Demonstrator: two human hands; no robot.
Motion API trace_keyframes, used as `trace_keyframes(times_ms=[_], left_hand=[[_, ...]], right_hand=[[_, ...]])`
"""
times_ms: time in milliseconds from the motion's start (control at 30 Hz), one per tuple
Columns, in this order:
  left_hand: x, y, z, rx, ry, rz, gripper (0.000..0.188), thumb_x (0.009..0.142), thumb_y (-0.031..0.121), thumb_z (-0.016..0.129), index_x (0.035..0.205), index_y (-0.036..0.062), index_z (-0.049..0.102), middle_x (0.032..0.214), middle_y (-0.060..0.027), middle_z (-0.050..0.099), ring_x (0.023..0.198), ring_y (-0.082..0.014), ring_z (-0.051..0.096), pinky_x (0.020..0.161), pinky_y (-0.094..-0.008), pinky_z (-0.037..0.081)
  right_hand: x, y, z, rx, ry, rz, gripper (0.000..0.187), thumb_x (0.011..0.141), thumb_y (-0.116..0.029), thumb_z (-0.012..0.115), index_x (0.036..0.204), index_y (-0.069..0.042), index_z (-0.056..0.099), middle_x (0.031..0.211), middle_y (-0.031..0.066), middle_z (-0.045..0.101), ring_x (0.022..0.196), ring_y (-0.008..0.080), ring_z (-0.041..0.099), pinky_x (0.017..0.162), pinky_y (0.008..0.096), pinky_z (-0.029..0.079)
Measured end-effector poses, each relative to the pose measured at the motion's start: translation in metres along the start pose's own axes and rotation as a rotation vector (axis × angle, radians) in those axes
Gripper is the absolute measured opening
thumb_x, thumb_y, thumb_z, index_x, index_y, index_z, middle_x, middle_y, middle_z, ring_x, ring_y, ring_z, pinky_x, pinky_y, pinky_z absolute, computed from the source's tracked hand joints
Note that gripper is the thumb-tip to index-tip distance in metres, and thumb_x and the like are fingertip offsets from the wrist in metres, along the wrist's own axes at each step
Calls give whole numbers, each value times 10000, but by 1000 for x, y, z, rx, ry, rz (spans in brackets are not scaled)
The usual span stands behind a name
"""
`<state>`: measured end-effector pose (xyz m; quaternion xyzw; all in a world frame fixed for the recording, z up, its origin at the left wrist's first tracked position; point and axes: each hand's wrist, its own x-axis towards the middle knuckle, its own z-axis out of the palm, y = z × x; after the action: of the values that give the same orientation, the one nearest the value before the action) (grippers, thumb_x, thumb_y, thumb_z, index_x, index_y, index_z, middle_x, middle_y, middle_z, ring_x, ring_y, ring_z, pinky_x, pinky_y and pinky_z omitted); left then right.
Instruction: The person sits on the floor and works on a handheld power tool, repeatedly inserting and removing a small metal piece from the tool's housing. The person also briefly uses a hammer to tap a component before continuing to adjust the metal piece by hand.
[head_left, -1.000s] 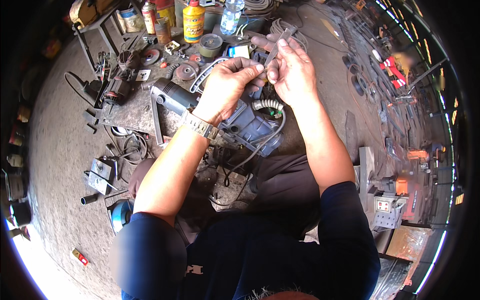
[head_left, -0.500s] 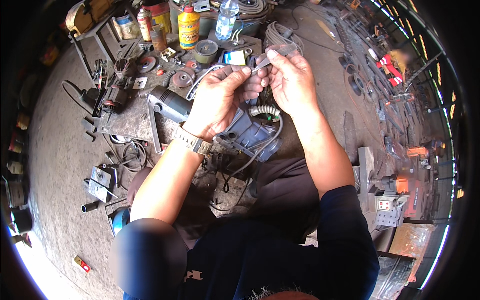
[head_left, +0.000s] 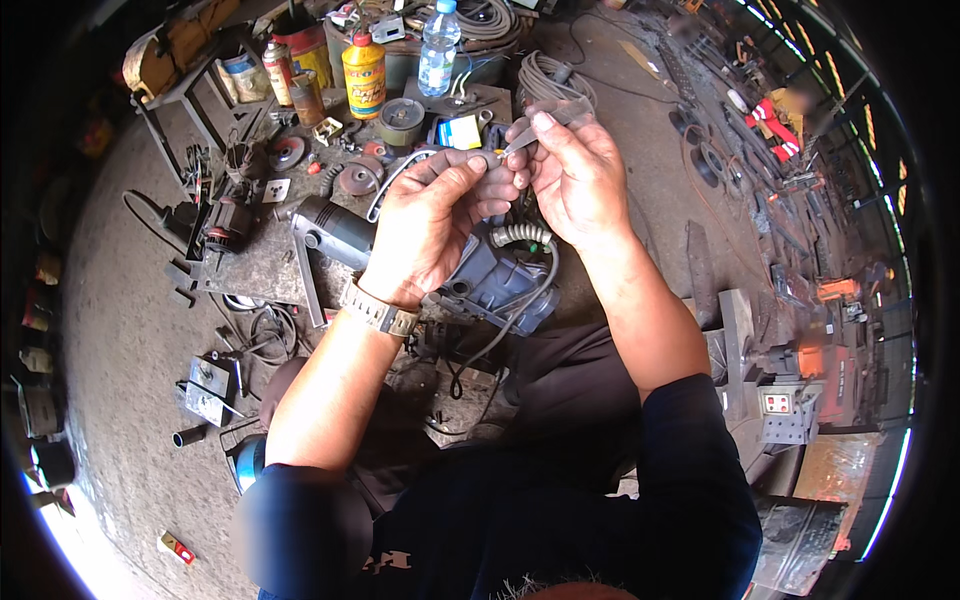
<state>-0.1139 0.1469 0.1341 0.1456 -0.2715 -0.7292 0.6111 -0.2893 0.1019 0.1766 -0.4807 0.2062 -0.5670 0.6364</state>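
Well, my left hand point(head_left: 428, 210) has thumb and forefinger pinched together on a small piece point(head_left: 499, 157), too tiny for me to make out. My right hand point(head_left: 580, 175) has its thumb clamped against its fingers on a thin grey blade point(head_left: 521, 141), whose narrow tip points leftward, right at my left fingertips; I can't tell whether it touches the piece. Its wider end pokes out past my right thumb, up and to the right.

Below my fingers, towards my lap, lies a blue-grey power tool point(head_left: 490, 283), partly hidden by my left hand, with its dark ribbed cylinder point(head_left: 338, 230) out to the left of that hand. A pale ribbed hose point(head_left: 522, 235) curves just under the gap between my palms. Beyond my left fingertips sit a round tin point(head_left: 401, 121) and a yellow bottle point(head_left: 364, 78); beyond my right ones, a coil of grey cable point(head_left: 553, 82).
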Motion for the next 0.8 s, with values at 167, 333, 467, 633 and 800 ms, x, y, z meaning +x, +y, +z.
trace_keyframes(times_ms=[167, 333, 467, 633, 800], left_hand=[[1, -2, -5, -28, -32, -1, 166, 1077, 61, 591, 1157, -72, 652, 1120, -232, 760, 976, -298, 772, 873, -370, 643], [0, 0, -2, -10, -21, 1, 154, 1067, 40, 600, 1154, -70, 663, 1108, -215, 760, 962, -279, 770, 878, -363, 642], [0, -2, -6, 53, -55, 22, 144, 1056, 67, 630, 1142, -38, 679, 1106, -186, 767, 991, -267, 765, 919, -385, 630], [0, -4, -4, 85, -27, 30, 138, 1044, 71, 661, 1130, -33, 687, 1083, -166, 769, 971, -241, 760, 902, -363, 624], [-1, -5, -5, 175, 109, 48, 144, 1027, 87, 703, 1098, -38, 693, 1009, -133, 772, 872, -198, 745, 811, -319, 609]], right_hand=[[-1, 1, 0, -9, 0, -3, 123, 1068, -109, 619, 1158, -27, 607, 990, 125, 740, 781, 203, 712, 649, 333, 564], [-1, 3, -1, -7, -20, -6, 119, 1070, -106, 614, 1162, -30, 606, 994, 127, 746, 770, 199, 714, 643, 326, 565], [-3, 2, 2, -17, -19, 5, 122, 1071, -109, 615, 1161, -25, 607, 995, 131, 750, 745, 194, 710, 626, 323, 563], [-4, 4, 2, -29, -24, 8, 146, 1076, -129, 621, 1175, -23, 623, 982, 127, 744, 756, 192, 708, 633, 315, 561], [-4, 16, 10, -28, 75, 6, 63, 1056, -48, 625, 1101, -4, 630, 911, 128, 727, 699, 210, 714, 581, 332, 611]])
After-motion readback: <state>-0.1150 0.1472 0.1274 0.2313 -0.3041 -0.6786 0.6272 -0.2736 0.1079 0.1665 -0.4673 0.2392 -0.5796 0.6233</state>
